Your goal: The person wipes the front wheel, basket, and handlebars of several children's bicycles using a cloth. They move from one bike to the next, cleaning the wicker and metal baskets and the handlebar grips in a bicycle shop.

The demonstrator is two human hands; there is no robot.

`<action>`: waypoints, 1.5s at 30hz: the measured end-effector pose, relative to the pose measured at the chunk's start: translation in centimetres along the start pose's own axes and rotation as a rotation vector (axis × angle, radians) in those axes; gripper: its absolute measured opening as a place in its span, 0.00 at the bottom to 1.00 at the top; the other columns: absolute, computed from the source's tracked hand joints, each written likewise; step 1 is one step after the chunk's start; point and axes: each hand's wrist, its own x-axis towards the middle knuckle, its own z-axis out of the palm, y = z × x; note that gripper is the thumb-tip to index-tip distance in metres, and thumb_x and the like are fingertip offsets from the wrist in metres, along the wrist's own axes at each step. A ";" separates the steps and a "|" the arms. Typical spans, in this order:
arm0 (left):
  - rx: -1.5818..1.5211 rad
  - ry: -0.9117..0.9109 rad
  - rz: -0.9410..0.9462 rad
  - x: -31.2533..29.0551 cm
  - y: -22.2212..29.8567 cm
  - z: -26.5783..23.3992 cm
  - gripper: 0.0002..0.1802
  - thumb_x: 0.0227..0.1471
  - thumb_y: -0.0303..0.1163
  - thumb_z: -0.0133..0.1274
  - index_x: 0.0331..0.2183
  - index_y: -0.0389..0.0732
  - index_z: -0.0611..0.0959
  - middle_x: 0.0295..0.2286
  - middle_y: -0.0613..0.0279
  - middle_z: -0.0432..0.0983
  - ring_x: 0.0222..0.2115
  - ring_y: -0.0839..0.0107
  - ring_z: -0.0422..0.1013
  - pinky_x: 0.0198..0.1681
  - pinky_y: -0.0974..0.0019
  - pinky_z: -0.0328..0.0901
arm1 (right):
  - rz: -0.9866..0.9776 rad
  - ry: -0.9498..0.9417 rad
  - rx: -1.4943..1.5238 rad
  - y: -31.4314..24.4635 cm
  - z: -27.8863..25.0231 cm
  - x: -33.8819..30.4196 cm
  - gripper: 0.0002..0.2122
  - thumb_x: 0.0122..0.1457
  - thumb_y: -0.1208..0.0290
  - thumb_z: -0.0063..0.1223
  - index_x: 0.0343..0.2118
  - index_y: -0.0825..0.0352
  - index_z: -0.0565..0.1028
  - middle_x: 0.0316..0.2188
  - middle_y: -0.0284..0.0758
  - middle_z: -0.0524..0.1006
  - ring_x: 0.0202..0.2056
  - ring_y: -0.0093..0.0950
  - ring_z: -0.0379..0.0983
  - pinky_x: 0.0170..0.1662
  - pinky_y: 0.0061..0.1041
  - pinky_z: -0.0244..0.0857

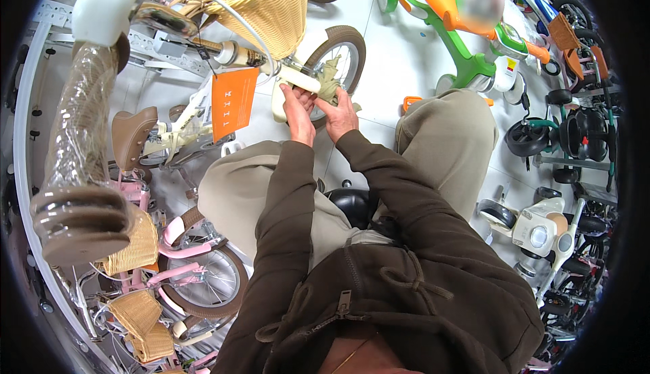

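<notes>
In front of me a cream mudguard (pixel 298 78) sits by the front wheel (pixel 355 55) of a bicycle with a wicker basket (pixel 261 8). My left hand (pixel 298 116) is closed at the mudguard's near end, palm partly turned up and fingers curled against it. Close beside it, my right hand (pixel 340 116) has its fingers closed on a crumpled olive-green cloth (pixel 328 80), which lies against the wheel and mudguard. The right fingertips are partly hidden by the cloth.
A handlebar grip in clear wrap (pixel 78 143) looms at left, with an orange tag (pixel 233 103) hanging nearby. Pink bicycles (pixel 203 272) with wicker baskets stand lower left. A green and orange ride-on (pixel 467 62) is ahead right; a white ride-on (pixel 538 228) and several others line the right.
</notes>
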 end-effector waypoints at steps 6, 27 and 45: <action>0.106 0.054 0.024 -0.6 0.0 0.4 0.40 0.57 0.60 0.26 0.51 0.32 0.68 0.46 0.51 0.70 0.42 0.62 0.69 0.52 0.55 0.51 | 0.258 -0.081 0.023 4.2 2.4 -0.5 0.18 0.47 0.83 0.44 0.38 0.54 0.77 0.47 0.43 0.61 0.44 0.46 0.65 0.46 0.36 0.64; 0.087 0.065 0.153 0.3 -1.3 0.7 0.24 0.61 0.45 0.34 0.41 0.32 0.72 0.35 0.58 0.70 0.34 0.71 0.68 0.37 0.68 0.65 | 0.690 -0.090 0.176 6.8 3.0 2.0 0.27 0.44 0.78 0.48 0.52 0.60 0.62 0.42 0.48 0.73 0.45 0.44 0.69 0.48 0.35 0.62; 0.393 0.068 0.381 1.1 -2.0 1.0 0.15 0.56 0.35 0.47 0.37 0.30 0.73 0.28 0.57 0.72 0.28 0.72 0.67 0.33 0.67 0.63 | 0.647 -0.073 0.192 5.0 1.8 4.1 0.24 0.46 0.79 0.47 0.49 0.58 0.67 0.42 0.46 0.73 0.45 0.44 0.69 0.48 0.34 0.62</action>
